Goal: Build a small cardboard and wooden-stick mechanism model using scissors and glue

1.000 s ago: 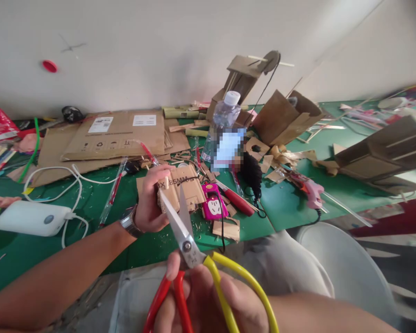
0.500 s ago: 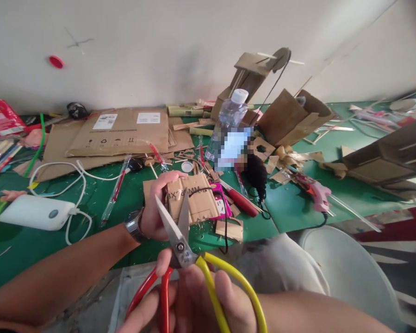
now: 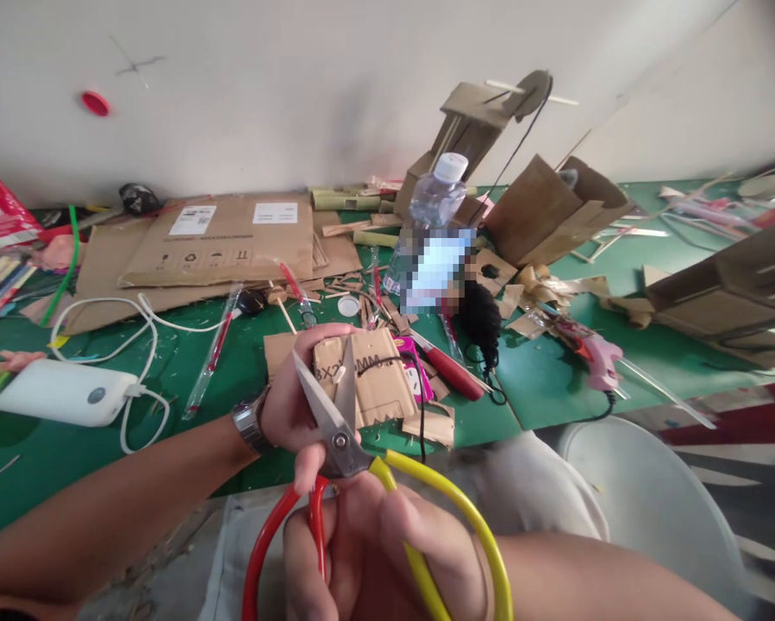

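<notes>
My left hand (image 3: 291,392), with a metal watch (image 3: 250,426) at its wrist, is wrapped round a small piece of cardboard (image 3: 387,401) with black printed letters. A black cord (image 3: 421,410) lies across the cardboard and hangs off its right side. Scissors (image 3: 345,444) with one red and one yellow handle are in my right hand (image 3: 374,543), fingers through the loops. Their blades are parted, pointing up, and overlap the cardboard's left part from my view; whether they touch it I cannot tell. A small pale bit shows between the blades.
On the green table stand a clear bottle (image 3: 435,198), cardboard structures (image 3: 535,211) and a flat carton (image 3: 219,241). Nearby lie a red-handled knife (image 3: 455,373), black yarn (image 3: 481,323), a pink glue gun (image 3: 597,358) and a white power bank (image 3: 67,394). A grey stool (image 3: 659,492) is at right.
The scissor blades have closed a little, and the red handle has shifted within my right hand's fingers. My left hand keeps its hold on the cardboard. The view has shifted slightly.
</notes>
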The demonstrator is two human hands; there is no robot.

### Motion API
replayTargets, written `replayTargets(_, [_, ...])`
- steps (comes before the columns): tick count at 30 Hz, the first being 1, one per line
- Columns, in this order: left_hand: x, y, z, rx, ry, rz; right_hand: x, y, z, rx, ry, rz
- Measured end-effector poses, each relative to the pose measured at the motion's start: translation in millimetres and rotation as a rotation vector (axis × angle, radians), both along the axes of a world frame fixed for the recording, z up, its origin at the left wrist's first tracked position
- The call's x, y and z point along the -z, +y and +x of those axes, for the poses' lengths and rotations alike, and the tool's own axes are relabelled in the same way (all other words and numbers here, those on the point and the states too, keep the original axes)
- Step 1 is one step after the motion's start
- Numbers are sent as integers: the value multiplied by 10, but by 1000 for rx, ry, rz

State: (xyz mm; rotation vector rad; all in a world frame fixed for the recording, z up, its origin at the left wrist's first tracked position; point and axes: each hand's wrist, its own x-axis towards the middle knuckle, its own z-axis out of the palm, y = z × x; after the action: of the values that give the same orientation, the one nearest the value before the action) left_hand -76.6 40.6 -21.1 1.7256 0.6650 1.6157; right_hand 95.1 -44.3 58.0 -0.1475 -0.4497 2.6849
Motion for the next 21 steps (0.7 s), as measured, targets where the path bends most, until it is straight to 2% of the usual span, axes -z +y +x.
replayTargets(5, [-29, 0, -28, -16, 70, 55, 13, 1, 63, -48, 27, -38])
replayTargets(10, [-13, -6, -26, -17, 67, 16, 230, -22, 73, 11, 157, -56])
replayTargets(12, [2, -12, -16, -16, 52, 10, 280, -20, 65, -25, 193, -57])
replayTargets(16, [14, -14, 3, 0, 43, -26, 259, -10, 54, 8, 194, -45])
replayTargets(21, [-4, 5, 6, -6, 34, 15, 209, 9, 52, 7, 242, -71])
